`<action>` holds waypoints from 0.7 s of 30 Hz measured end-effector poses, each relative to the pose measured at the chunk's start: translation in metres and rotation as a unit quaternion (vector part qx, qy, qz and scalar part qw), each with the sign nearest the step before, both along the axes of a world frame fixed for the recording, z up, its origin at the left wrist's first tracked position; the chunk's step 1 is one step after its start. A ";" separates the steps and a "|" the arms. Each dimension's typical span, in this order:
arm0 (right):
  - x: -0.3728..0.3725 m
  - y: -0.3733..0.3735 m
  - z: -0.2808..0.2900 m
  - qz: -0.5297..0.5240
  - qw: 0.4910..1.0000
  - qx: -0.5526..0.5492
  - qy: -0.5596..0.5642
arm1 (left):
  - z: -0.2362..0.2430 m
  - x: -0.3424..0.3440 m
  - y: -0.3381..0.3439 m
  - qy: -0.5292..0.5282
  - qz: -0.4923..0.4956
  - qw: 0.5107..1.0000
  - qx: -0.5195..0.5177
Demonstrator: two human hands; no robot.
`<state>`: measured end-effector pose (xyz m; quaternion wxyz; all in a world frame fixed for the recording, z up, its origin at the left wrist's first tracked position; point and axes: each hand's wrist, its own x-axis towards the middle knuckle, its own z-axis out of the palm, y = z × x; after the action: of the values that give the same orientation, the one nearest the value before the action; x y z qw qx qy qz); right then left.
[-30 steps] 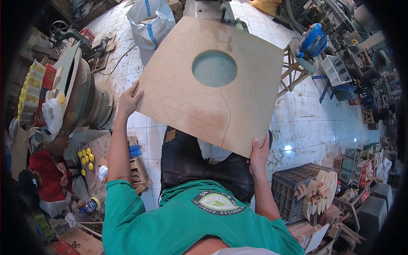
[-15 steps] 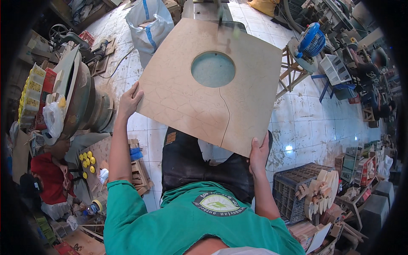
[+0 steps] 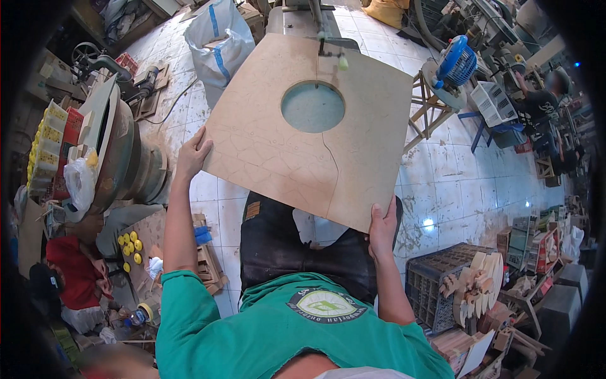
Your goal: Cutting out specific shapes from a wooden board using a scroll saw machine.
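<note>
A green-shirted person (image 3: 271,335) holds a tan, round-holed board (image 3: 265,165) in front of the lap (image 3: 300,262), left hand (image 3: 191,156) pinching near its left corner, right hand (image 3: 382,228) pinching its near right corner.

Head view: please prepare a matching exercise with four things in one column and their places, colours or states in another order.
1. board
2. left hand
3. right hand
4. fan

A. at the board's lower right corner
B. blue, to the right of the board
C. flat and four-sided
D. at the board's left corner

Pairs: 1-C, 2-D, 3-A, 4-B
</note>
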<state>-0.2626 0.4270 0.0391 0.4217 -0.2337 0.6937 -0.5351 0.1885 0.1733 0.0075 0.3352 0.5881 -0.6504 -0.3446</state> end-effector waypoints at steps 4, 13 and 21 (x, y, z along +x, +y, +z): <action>-0.005 0.003 -0.003 -0.008 1.000 -0.013 0.007 | 0.002 -0.004 -0.001 -0.026 -0.007 1.000 -0.010; -0.070 0.037 -0.013 0.018 0.998 0.056 -0.036 | 0.012 -0.005 0.014 -0.010 -0.037 0.999 0.012; -0.087 0.039 -0.028 0.036 0.996 0.022 -0.083 | 0.009 -0.004 0.018 -0.050 -0.052 0.997 0.002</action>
<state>-0.3499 0.4661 0.0109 0.5016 -0.2044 0.6590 -0.5218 0.1849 0.1910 0.0167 0.2830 0.5704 -0.6953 -0.3333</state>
